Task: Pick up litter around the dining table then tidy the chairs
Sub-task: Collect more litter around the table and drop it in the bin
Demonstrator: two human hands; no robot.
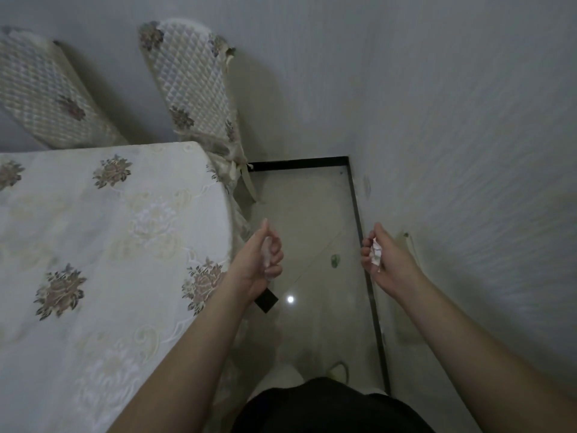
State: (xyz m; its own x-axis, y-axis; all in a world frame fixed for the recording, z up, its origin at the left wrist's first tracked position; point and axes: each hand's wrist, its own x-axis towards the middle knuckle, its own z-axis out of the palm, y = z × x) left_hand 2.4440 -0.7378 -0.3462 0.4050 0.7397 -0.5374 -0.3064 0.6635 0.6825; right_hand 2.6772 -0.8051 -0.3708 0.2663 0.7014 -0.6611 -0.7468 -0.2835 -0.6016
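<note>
My right hand [385, 256] holds a crumpled white scrap of paper [376, 253] in curled fingers, close to the wall on the right. My left hand [260, 260] is curled round a pale, clear scrap of litter [268, 260] beside the table's corner. A small green scrap [335, 260] lies on the floor between my hands. A dark square piece [266, 301] lies on the floor just under my left wrist. The dining table [103, 245] with its floral cloth fills the left. Two chairs with quilted covers, one [193, 85] at the table's far corner and another [43, 95] further left, stand behind it.
A narrow strip of glossy floor [312, 207] runs between the table and the white wall [468, 151], edged by a black skirting line [359, 220]. A ceiling light reflects on the floor. A pale slipper tip [338, 371] shows near my body.
</note>
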